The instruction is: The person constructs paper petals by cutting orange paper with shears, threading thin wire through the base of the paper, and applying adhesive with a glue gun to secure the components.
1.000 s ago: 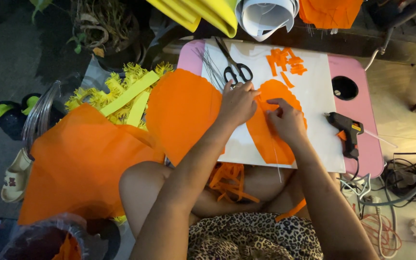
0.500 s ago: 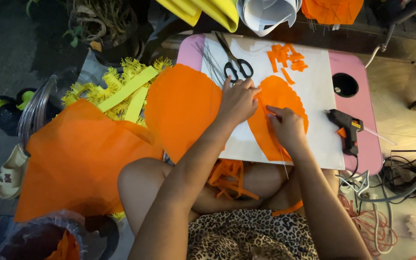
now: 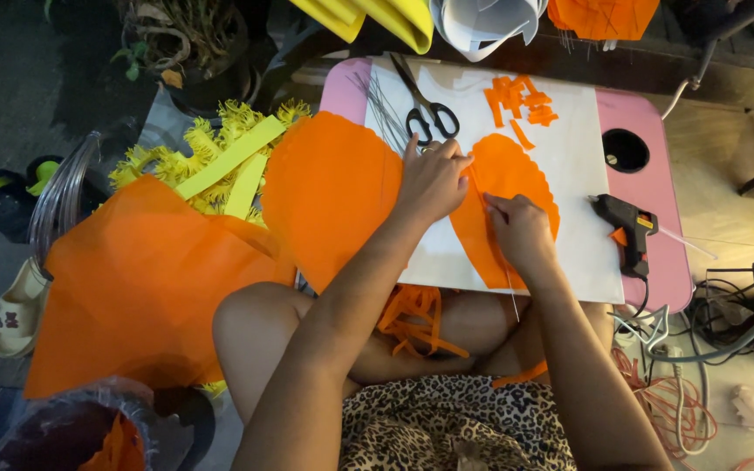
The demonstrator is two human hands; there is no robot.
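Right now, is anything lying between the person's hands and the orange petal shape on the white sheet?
Nothing visible does. The left hand and right hand both rest directly on the orange petal shape. The scissors lie above it, and the glue gun sits off to its right, both clear of the hands.

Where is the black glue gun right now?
The black glue gun lies on the pink table's right side, beside the white sheet, right of the right hand.

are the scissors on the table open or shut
Shut: the scissors lie flat on the white sheet, blades together in one line, both black loops side by side, above the left hand.
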